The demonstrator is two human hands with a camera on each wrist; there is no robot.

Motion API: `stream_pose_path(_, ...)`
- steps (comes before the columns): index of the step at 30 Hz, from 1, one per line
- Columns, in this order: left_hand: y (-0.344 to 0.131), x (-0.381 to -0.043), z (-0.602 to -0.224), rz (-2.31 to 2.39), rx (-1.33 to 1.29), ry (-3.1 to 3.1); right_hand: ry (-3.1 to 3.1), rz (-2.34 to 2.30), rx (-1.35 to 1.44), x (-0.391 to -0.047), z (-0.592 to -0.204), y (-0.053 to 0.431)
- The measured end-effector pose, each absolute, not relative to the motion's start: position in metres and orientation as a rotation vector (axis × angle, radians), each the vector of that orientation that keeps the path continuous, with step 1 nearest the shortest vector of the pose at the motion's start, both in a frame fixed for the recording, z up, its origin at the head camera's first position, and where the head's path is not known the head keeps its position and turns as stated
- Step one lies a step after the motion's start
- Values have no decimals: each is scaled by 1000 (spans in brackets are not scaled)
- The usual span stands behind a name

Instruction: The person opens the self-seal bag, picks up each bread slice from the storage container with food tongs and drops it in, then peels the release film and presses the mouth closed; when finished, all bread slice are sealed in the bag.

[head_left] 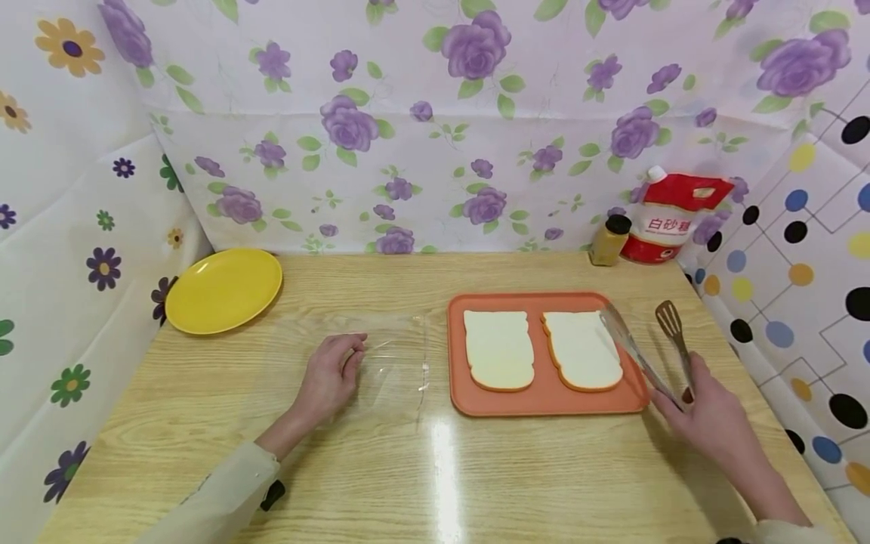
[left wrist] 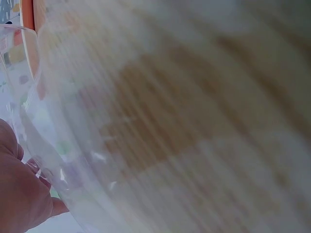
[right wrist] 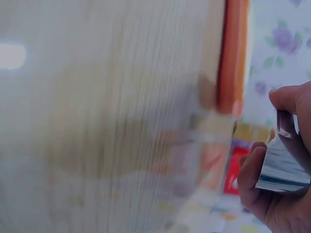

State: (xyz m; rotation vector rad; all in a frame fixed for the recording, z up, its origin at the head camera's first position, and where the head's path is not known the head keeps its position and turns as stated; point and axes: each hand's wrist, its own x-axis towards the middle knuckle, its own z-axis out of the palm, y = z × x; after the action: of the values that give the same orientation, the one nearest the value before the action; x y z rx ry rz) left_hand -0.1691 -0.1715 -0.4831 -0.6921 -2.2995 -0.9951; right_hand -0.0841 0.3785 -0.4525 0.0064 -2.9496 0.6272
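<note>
My left hand (head_left: 329, 381) pinches a clear plastic bag (head_left: 397, 370) near the middle of the table. In the left wrist view the thin see-through plastic (left wrist: 73, 165) spreads out from the fingers. My right hand (head_left: 717, 415) grips a pair of metal food tongs (head_left: 642, 359), one arm solid and the other slotted, spread apart. The tongs' solid tip overlaps the right-hand bread slice (head_left: 583, 351) in the head view. Another bread slice (head_left: 499, 351) lies beside it, both on an orange tray (head_left: 544, 403).
A yellow plate (head_left: 224, 291) lies at the back left. At the back right stand a small jar with a black lid (head_left: 609, 240) and a red and white pouch (head_left: 669, 219). Patterned cloth walls (head_left: 414, 174) edge the wooden table (head_left: 367, 483).
</note>
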Motion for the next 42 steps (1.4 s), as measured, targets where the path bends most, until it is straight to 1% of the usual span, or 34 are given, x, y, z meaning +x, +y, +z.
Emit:
stream_pose_path(5,-172,-169,-483,-990,-700,-2291,-2945,644,21,-59,-447,347)
stream_pose_path(10,-172,-169,-483,-987,-700,-2292,-2971,648,-41,-39,-445,319)
stream_pose_path(14,-172,-169,-484,-983,-696,-2293,-3021,643,-123,-30,-447,302)
stream_pose_path(22,-173,-169,-485,-981,-695,-2291,-3079,606,-239,-25,-452,282)
stream_pose_path(31,-173,-169,-485,-989,-694,-2292,-3127,569,-316,-30,-459,269)
stream_pose_path(42,-173,-168,-484,-976,-698,-2294,-3076,481,-288,-27,-462,266)
